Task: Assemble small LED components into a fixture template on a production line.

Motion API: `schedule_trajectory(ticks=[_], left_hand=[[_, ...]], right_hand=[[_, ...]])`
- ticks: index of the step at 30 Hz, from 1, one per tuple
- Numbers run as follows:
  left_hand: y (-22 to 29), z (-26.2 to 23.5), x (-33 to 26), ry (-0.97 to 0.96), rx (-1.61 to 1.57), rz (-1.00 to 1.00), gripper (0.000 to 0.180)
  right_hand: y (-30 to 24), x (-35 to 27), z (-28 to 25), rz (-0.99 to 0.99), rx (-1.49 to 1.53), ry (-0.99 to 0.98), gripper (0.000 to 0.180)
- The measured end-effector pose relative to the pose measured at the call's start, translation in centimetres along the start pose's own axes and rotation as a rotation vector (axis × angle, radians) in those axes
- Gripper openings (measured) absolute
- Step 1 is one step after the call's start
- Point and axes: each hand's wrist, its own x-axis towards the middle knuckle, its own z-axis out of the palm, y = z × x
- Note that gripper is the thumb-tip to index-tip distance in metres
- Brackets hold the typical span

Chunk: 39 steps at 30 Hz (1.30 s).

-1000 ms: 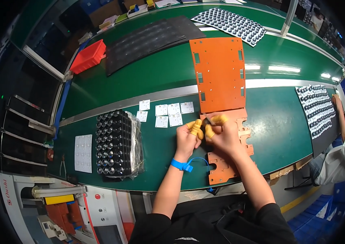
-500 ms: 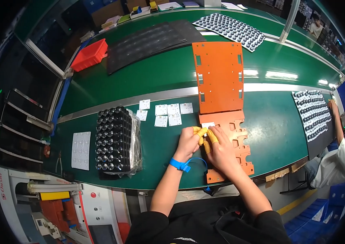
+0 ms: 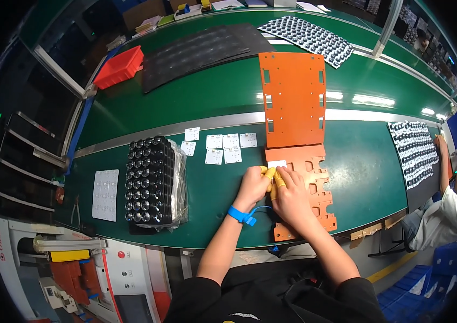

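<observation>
My left hand (image 3: pixel 252 185) and right hand (image 3: pixel 292 195) meet just right of the frame's centre, fingers curled, yellow-capped fingertips (image 3: pixel 269 173) pinching down on a small white square (image 3: pixel 277 164). It lies directly above both hands, at the upper left corner of the notched orange plate (image 3: pixel 314 180), whose long axis runs toward the lower edge. Both hands sit equally near.

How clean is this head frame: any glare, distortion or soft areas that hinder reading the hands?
Head view: strong fisheye bending, so the green table edges curve and the corners go black; bright lamp glare streaks lie on the table right of the orange panel; the left hand and right hand sit near centre, evenly lit and fairly sharp; the rim areas look soft and dim.
</observation>
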Motion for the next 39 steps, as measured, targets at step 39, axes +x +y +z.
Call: schedule_trajectory(ticks=[39], left_hand=[[-2.4, -1.4, 0.2, 0.724, 0.881, 0.446, 0.043]], right_hand=[[-8.8, 15.8, 3.9, 0.074, 0.707, 0.010, 0.036]])
